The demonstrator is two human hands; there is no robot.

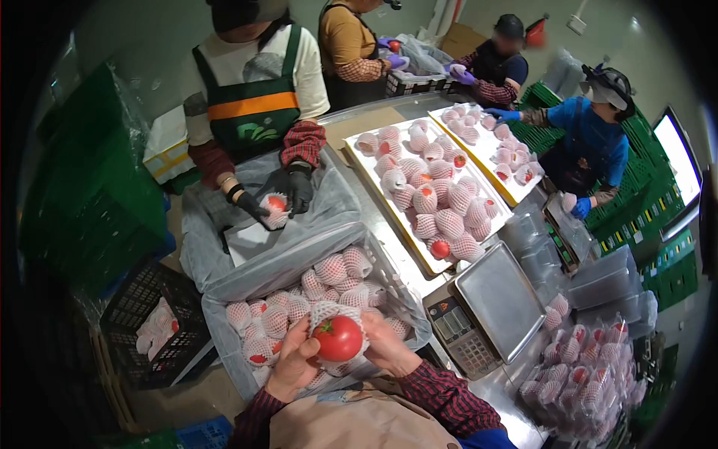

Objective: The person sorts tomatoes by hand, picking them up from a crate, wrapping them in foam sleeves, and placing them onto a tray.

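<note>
A red tomato (338, 338) sits half inside a white foam net sleeve (329, 310), held up between both hands. My left hand (293, 364) cups it from the left and below. My right hand (387, 344) grips the net on its right side. Just beyond the hands is a plastic-lined crate (299, 258) filled with several net-wrapped tomatoes (333, 269).
A grey scale (499, 299) stands to the right. Behind it two white trays (374, 187) hold wrapped tomatoes. Clear packs of tomatoes (591, 367) lie at right. A person in a green apron (254, 112) across the crate wraps a tomato; three other people work further back. Black basket (149, 322) at left.
</note>
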